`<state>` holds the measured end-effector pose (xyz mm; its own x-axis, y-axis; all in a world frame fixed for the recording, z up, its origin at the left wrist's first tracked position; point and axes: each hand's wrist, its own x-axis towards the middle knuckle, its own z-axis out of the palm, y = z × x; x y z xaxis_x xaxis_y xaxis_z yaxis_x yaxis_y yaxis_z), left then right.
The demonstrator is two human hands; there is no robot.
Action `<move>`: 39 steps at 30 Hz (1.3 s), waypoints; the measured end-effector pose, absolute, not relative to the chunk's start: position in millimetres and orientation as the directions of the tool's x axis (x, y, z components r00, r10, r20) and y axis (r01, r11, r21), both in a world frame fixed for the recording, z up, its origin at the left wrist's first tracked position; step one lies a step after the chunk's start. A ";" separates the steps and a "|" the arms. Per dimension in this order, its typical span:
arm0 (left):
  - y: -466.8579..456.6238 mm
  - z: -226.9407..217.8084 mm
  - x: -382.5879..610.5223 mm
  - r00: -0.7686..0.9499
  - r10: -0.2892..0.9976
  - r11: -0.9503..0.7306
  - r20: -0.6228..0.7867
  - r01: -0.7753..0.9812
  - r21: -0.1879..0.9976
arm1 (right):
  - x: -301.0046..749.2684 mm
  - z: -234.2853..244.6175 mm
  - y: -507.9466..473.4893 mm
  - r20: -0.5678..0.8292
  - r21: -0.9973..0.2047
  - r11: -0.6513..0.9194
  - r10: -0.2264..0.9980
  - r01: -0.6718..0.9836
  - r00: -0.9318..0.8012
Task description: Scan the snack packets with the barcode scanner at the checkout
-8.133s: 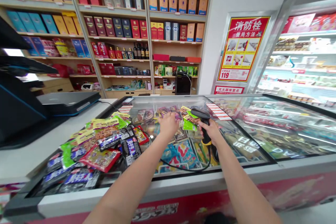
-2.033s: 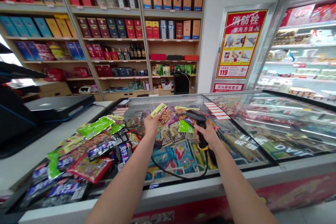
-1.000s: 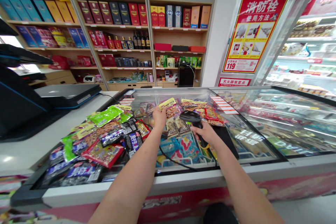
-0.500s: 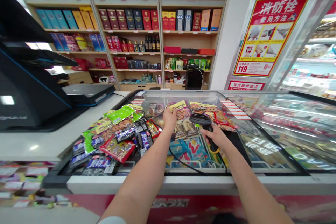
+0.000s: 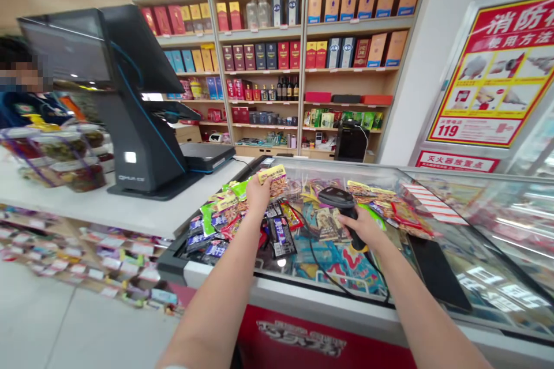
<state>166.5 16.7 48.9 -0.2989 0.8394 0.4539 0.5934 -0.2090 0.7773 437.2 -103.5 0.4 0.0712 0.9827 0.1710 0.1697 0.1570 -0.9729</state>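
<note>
Snack packet [image 5: 272,180], head view: yellow header strip, clear front with reddish-brown strips inside, held up just above the glass top of a chest freezer [image 5: 303,300], over its left half. The packet is gripped in a narrow pinch by the fingers of the left hand [image 5: 258,199], at its lower edge only. A black barcode scanner [image 5: 337,199] is wrapped in the closed fingers of the right hand [image 5: 361,226], its head near the packet. A black scanner cable [image 5: 333,271] is looped across the glass. Loose packets [image 5: 220,225] are heaped left of the hands. Risks are judged as follows: the packet could slip from so slight a pinch, and the cable could catch the heap if the scanner is swung, sliding packets off the freezer's glass.
</note>
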 end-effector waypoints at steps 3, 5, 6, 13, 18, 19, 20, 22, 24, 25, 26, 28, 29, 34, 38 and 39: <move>22.8 53.7 120.7 -0.378 0.824 -0.112 0.421 0.621 0.776 | 421.5 -0.1 -96.0 0.170 -0.976 0.162 0.984 0.146 0.044; 28.8 53.1 96.6 -0.413 0.828 -0.037 0.380 0.635 0.772 | 415.5 -2.8 -90.8 0.171 -0.975 0.163 0.984 0.152 0.043; 31.4 51.7 87.9 -0.424 0.832 -0.003 0.358 0.641 0.768 | 413.3 -4.0 -88.5 0.173 -0.973 0.164 0.984 0.160 0.046; 29.7 35.5 85.0 -0.440 0.832 0.111 0.338 0.729 0.675 | 402.1 -4.6 -80.1 0.161 -0.972 0.146 0.984 0.183 0.070; 22.6 35.0 94.2 -0.379 0.818 0.046 0.433 0.793 0.607 | 396.8 -5.6 -77.5 0.156 -0.978 0.140 0.984 0.158 0.089; 22.1 35.6 94.9 -0.367 0.820 0.036 0.440 0.799 0.600 | 396.2 -5.3 -77.8 0.152 -0.978 0.138 0.985 0.155 0.086; 21.6 36.2 95.6 -0.359 0.824 0.033 0.439 0.803 0.595 | 395.9 -4.5 -78.5 0.149 -0.979 0.135 0.986 0.153 0.080; 20.1 37.6 97.2 -0.346 0.834 0.033 0.430 0.809 0.587 | 396.0 -1.8 -80.6 0.140 -0.981 0.129 0.988 0.147 0.069; 17.3 40.0 99.7 -0.349 0.828 0.033 0.439 0.812 0.583 | 397.4 1.7 -83.3 0.141 -0.982 0.131 0.987 0.138 0.072; 15.5 41.9 101.6 -0.355 0.813 0.025 0.462 0.813 0.582 | 398.8 3.5 -84.7 0.149 -0.982 0.138 0.986 0.132 0.077; 13.5 44.4 104.3 -0.357 0.793 0.008 0.493 0.816 0.578 | 400.8 5.2 -86.2 0.160 -0.981 0.149 0.983 0.125 0.085; 10.1 50.9 113.2 -0.343 0.757 -0.041 0.556 0.824 0.566 | 407.0 8.1 -89.1 0.182 -0.979 0.170 0.978 0.112 0.102; 8.7 54.5 120.2 -0.324 0.750 -0.071 0.577 0.827 0.558 | 411.3 9.2 -90.7 0.190 -0.978 0.178 0.975 0.107 0.115; 1.8 61.6 187.3 -0.110 0.822 -0.243 0.558 0.819 0.520 | 447.0 9.5 -103.8 0.207 -0.978 0.191 0.949 0.088 0.236; -7.3 44.2 268.5 0.118 0.904 -0.338 0.411 0.786 0.518 | 486.9 3.7 -122.4 0.179 -0.984 0.161 0.924 0.081 0.337; -9.7 37.8 289.0 0.158 0.912 -0.352 0.378 0.775 0.525 | 496.6 2.0 -127.4 0.168 -0.986 0.150 0.914 0.076 0.370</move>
<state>289.0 -9.7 37.8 0.1582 0.9123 0.3776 0.7749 -0.3518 0.5252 496.6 -127.4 2.0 0.3703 0.9136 0.1677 0.0758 0.1502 -0.9857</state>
